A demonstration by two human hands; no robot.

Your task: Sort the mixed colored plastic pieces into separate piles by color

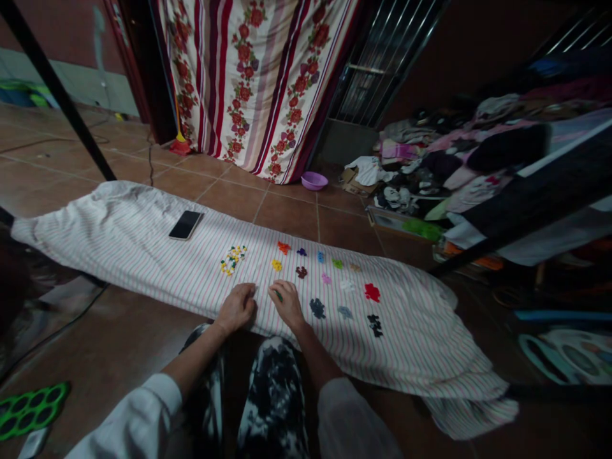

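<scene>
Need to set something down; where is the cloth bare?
Left of the phone; between it and the mixed pile; right of the red pile and black pile. Crowded: from the yellow pile across to the red.

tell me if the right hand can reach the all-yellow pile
Probably yes: the all-yellow pile lies just beyond the right hand on the striped cloth, with nothing visible between them, though that hand seems to hold something green.

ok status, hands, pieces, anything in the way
Left hand over pale striped cloth, hold unclear; right hand holding small green piece. Small yellow, white, green pieces grouped beyond left hand. Black rectangular phone left, out of the way.
</scene>
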